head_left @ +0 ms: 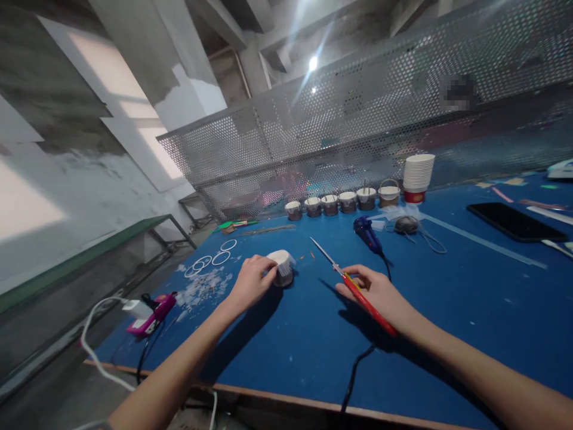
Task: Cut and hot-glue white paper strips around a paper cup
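My left hand (256, 279) has its fingers closed on the near side of a small cup (283, 276), whose white top and brown lower part resemble the cups at the back. A whitish, translucent flap hangs from the cup's right side. In my right hand (376, 292) is a pair of scissors (356, 289) with red handles. Their blades look closed and point up and left, toward the cup but apart from it. A blue glue gun (367, 235) lies on the table beyond my right hand, its black cord running to the front edge.
Several small cups (347, 202) stand in a row along the perforated metal screen (277, 149), beside a stack of paper cups (418, 176). White rings (221, 258) and scraps (201, 292) lie at left, near a pink power strip (154, 313). A ball of cord (406, 224) and a phone (514, 221) are at right.
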Demonstrator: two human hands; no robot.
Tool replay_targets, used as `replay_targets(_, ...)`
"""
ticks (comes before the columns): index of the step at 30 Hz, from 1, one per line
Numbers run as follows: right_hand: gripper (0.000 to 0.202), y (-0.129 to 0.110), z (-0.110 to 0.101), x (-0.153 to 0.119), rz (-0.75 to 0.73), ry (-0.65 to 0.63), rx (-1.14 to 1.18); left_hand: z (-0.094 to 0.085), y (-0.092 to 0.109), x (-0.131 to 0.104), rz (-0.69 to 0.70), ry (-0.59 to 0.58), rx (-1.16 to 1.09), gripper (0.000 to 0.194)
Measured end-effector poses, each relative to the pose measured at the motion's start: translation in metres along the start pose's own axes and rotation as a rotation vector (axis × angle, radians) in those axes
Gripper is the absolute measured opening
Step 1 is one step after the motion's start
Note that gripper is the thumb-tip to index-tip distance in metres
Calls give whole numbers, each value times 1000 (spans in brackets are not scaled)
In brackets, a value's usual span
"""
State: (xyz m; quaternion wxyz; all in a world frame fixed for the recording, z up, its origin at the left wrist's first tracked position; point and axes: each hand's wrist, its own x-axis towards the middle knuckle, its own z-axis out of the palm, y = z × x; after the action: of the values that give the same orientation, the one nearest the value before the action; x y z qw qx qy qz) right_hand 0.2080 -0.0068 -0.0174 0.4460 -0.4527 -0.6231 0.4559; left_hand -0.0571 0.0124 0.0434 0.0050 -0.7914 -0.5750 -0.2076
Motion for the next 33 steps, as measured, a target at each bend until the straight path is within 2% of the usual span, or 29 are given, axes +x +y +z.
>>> replay_targets(3,37,-3,1,-2,13,0,41,-6,6,-7,-25,109,-175,22)
replay_targets(5,42,-8,3,-4,60,-18,103,-8,14,-13,-69,143,-310,23)
replay_targets(10,56,-18,8,-7,146,1,352,-3,37,-24,-269,107,-614,27)
replay_targets(17,57,-15,13,-5,138,62,468,18,65,-30,-340,66,-1009,19)
replay_targets(19,56,-17,12,-4,141,64,485,22,71,-30,-333,56,-1033,24)
replay_targets(22,57,-21,10,-4,157,70,510,26,76,-29,-344,63,-950,27)
replay_targets(26,60,-22,9,-4,156,63,526,23,80,-28,-350,48,-862,28)
replay_targets(33,62,-10,13,-1,111,48,497,18,80,-29,-305,-11,-799,31)
